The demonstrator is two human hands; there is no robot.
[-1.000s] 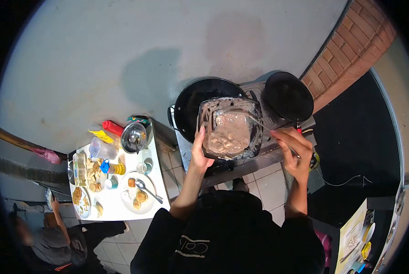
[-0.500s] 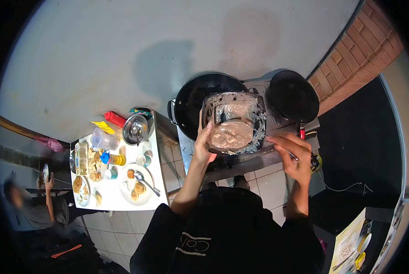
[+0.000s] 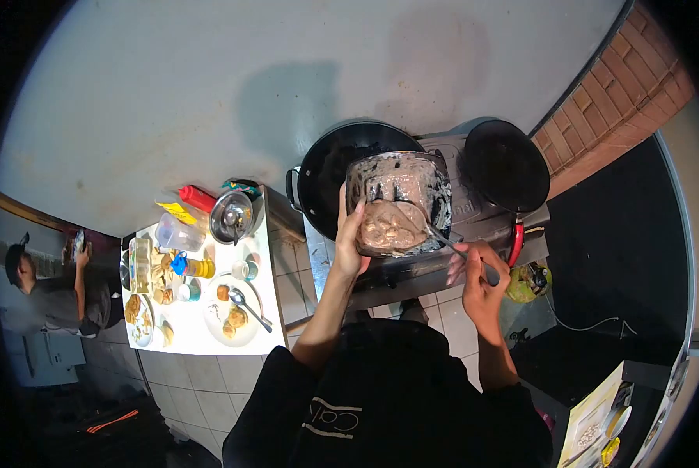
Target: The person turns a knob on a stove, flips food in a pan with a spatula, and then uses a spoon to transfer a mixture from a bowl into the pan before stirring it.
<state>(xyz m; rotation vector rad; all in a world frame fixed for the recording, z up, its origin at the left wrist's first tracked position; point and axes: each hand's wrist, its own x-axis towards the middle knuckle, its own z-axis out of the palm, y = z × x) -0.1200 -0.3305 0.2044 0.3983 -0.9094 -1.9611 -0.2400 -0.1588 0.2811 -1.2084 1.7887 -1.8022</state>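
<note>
My left hand point(image 3: 350, 243) grips the left side of a square clear bowl point(image 3: 445, 187), tilted over the stove. Thick, lumpy pinkish-brown batter point(image 3: 388, 228) lies in its near half, and smears coat the walls. In my right hand point(image 3: 484, 282), closed around the handle, is a metal spoon point(image 3: 445, 239). The spoon's head reaches into the batter at the right side and is partly buried. Behind the bowl sits a black wok point(image 3: 324, 164), partly hidden by it.
A black frying pan point(image 3: 505, 165) with a red handle rests on the stove's right point(image 3: 463, 207). To the left, a white table point(image 3: 189, 343) carries plates of food, a metal bowl point(image 3: 231, 218) and bottles. Another person point(image 3: 65, 292) stands at far left. A green gas cylinder point(image 3: 530, 282) stands at right.
My right hand has moved slightly left and down, and the spoon handle now slopes more steeply. The bowl has shifted a little upward. The other person at far left stands higher in view.
</note>
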